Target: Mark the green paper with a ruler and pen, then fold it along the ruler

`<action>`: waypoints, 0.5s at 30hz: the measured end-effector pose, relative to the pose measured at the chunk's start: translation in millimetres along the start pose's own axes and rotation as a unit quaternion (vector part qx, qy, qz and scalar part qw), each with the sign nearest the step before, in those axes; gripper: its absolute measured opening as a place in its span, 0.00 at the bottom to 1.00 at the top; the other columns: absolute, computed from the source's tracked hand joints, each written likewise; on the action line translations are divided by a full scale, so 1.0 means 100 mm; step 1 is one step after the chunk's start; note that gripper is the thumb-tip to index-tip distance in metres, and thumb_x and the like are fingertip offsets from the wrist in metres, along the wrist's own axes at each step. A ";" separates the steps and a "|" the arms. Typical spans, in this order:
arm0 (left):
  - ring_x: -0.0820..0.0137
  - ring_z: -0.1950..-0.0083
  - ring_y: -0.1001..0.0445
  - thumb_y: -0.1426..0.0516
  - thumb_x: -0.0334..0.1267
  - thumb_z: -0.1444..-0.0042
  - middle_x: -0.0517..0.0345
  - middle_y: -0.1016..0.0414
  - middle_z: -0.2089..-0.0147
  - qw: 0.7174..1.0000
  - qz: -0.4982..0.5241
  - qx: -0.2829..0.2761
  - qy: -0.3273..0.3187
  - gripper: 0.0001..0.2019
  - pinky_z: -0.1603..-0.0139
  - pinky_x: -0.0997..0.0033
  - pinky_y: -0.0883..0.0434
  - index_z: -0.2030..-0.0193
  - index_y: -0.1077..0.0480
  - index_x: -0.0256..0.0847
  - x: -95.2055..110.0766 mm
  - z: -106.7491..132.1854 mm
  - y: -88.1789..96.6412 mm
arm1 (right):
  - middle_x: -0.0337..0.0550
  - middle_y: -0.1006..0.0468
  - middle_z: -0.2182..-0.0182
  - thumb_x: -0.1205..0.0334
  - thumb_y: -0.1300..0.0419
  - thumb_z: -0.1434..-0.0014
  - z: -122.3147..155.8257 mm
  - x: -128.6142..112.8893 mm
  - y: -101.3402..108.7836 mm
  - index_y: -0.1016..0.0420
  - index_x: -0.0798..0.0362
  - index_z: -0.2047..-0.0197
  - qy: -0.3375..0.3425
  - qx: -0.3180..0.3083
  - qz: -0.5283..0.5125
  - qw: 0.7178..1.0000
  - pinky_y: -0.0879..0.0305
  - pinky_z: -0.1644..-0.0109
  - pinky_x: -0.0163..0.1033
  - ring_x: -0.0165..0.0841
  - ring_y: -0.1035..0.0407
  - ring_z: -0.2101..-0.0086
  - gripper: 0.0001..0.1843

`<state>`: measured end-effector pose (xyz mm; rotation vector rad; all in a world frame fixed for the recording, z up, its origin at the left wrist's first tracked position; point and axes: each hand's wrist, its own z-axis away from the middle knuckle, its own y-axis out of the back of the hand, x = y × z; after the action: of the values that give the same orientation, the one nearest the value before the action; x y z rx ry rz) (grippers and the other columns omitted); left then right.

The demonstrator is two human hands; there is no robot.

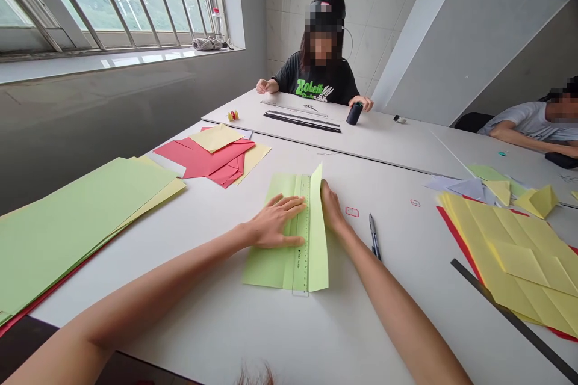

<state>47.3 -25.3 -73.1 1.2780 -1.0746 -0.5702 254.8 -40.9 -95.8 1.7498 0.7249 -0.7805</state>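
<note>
A light green paper sheet [266, 258] lies on the white table [217, 313] in front of me. A clear ruler [301, 240] lies along it lengthwise. My left hand [273, 222] rests flat on the paper and ruler, fingers stretched out. My right hand [332, 207] is behind the paper's right strip, which is folded up against the ruler's edge; its fingers are partly hidden by that flap.
A pen [374, 234] lies just right of my right arm. Green sheets [67, 222] are stacked at left, red and yellow sheets [212, 156] beyond, folded yellow sheets [519, 258] and a black strip [510, 319] at right. Two other people sit at the far tables.
</note>
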 end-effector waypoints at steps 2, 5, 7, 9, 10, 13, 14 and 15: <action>0.50 0.24 0.50 0.46 0.67 0.41 0.47 0.52 0.23 1.000 0.004 -0.002 0.002 0.43 0.25 0.45 0.58 0.26 0.47 0.44 -0.01 0.00 -0.01 | 0.39 0.28 0.68 0.59 0.52 0.40 -0.07 0.01 -0.01 0.43 0.46 0.65 0.000 -0.003 0.003 1.000 0.40 0.65 0.38 0.36 0.36 0.68 0.02; 0.50 0.24 0.50 0.46 0.65 0.40 0.47 0.49 0.24 1.000 -0.002 0.001 -0.005 0.42 0.25 0.46 0.57 0.27 0.45 0.42 -0.01 0.00 -0.02 | 0.40 0.30 0.69 0.64 0.51 0.44 -0.16 0.02 -0.12 0.46 0.46 0.67 0.007 0.005 0.017 1.000 0.41 0.63 0.40 0.37 0.38 0.67 0.04; 0.50 0.26 0.47 0.43 0.59 0.41 0.46 0.42 0.27 1.000 -0.014 0.001 -0.012 0.36 0.25 0.47 0.56 0.31 0.38 0.42 -0.02 0.00 -0.01 | 0.41 0.32 0.69 0.69 0.51 0.49 -0.19 0.02 -0.20 0.48 0.46 0.68 0.017 0.011 0.026 0.999 0.41 0.58 0.42 0.38 0.38 0.65 0.09; 0.51 0.29 0.41 0.42 0.53 0.41 0.48 0.32 0.34 0.999 -0.026 -0.007 -0.018 0.27 0.25 0.47 0.55 0.38 0.31 0.44 -0.01 0.00 -0.01 | 0.43 0.32 0.68 0.73 0.51 0.54 -0.21 0.02 -0.25 0.50 0.46 0.70 0.030 0.010 0.027 0.999 0.41 0.52 0.45 0.39 0.37 0.62 0.13; 0.52 0.31 0.38 0.43 0.50 0.41 0.49 0.29 0.37 0.999 -0.029 -0.010 -0.021 0.23 0.25 0.46 0.55 0.41 0.28 0.45 -0.01 0.00 -0.01 | 0.43 0.32 0.68 0.74 0.51 0.55 -0.21 0.02 -0.25 0.50 0.46 0.70 0.035 0.008 0.025 0.999 0.42 0.49 0.46 0.40 0.36 0.60 0.14; 0.52 0.31 0.38 0.44 0.49 0.41 0.52 0.29 0.37 0.999 -0.029 -0.005 -0.026 0.22 0.25 0.46 0.57 0.41 0.29 0.49 -0.01 0.00 0.00 | 0.44 0.31 0.66 0.75 0.51 0.56 -0.22 0.02 -0.20 0.49 0.47 0.70 0.034 -0.007 0.011 0.999 0.42 0.45 0.47 0.40 0.35 0.57 0.14; 0.51 0.30 0.40 0.43 0.50 0.41 0.52 0.32 0.34 0.999 -0.027 -0.002 -0.026 0.24 0.25 0.46 0.57 0.39 0.30 0.49 -0.01 0.00 0.00 | 0.44 0.30 0.66 0.75 0.52 0.55 -0.21 0.02 -0.15 0.47 0.47 0.70 0.028 -0.012 0.004 1.000 0.41 0.47 0.47 0.40 0.34 0.57 0.13; 0.51 0.29 0.42 0.43 0.52 0.41 0.52 0.35 0.32 0.999 -0.024 0.001 -0.023 0.27 0.25 0.46 0.57 0.36 0.32 0.48 -0.01 0.00 0.00 | 0.44 0.29 0.65 0.74 0.52 0.54 -0.19 0.02 -0.10 0.46 0.47 0.69 0.020 -0.017 -0.004 1.000 0.39 0.49 0.46 0.40 0.34 0.57 0.12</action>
<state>46.7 -24.9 -73.6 1.3011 -1.0854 -0.6381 251.3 -19.8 -98.6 1.7362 0.7694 -0.7363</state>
